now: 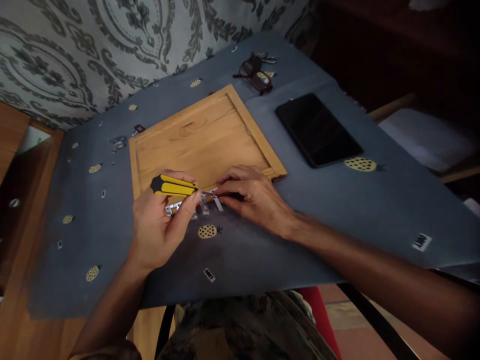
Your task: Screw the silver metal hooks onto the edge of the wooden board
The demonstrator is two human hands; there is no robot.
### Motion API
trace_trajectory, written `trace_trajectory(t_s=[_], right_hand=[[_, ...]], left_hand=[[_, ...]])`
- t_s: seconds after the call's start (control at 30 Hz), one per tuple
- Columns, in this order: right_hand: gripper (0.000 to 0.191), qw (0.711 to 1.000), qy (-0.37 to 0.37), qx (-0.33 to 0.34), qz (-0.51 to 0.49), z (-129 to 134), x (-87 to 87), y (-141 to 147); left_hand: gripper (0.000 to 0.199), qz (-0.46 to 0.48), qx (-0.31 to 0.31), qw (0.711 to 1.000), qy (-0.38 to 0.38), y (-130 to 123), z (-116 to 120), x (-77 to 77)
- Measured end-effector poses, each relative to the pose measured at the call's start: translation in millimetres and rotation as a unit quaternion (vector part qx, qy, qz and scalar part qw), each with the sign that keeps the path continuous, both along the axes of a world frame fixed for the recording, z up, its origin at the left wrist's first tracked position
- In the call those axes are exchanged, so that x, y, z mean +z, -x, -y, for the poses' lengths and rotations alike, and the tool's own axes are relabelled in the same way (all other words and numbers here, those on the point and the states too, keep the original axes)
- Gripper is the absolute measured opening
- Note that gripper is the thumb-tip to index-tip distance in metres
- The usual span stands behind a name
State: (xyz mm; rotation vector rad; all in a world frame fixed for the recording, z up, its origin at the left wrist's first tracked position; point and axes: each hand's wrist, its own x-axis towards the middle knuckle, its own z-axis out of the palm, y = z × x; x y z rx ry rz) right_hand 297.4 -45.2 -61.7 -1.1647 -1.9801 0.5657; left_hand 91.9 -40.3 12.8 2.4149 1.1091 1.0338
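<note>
A framed wooden panel (195,135) lies on the blue patterned tablecloth. Along its near edge runs a row of small metal and clear pieces (204,206). My left hand (159,220) is closed around a yellow and black screwdriver (174,186), whose shaft points right to the metal pieces. Opposite it, my right hand (258,200) has its fingers pinched together at the screwdriver's tip, by the panel's near edge. What lies between those fingertips is too small and partly hidden to name.
A black tablet (318,130) lies right of the panel. Dark glasses (255,75) and keys (267,58) rest behind it. Small metal parts (118,144) lie left of the panel, near a small dark red item (138,129). Patterned fabric (138,35) hangs behind the table.
</note>
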Motion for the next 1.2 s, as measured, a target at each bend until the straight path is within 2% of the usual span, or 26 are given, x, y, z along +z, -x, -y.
trace_trajectory(t_s=[0.73,1.0,1.2], right_hand=[[0.010,1.000,-0.008,-0.007,-0.001,-0.7,-1.9,2.4],[0.011,1.000,-0.001,-0.005,0.002,-0.8,0.1,2.0],[0.010,1.000,0.009,0.000,0.002,-0.4,1.5,2.1]], left_hand=[[0.010,-0.025,0.000,0.999,-0.044,-4.2,1.1,1.5],[0.009,-0.033,-0.001,0.999,-0.021,-4.1,1.7,0.5],[0.010,-0.067,-0.024,0.997,-0.022,-4.1,1.9,2.9]])
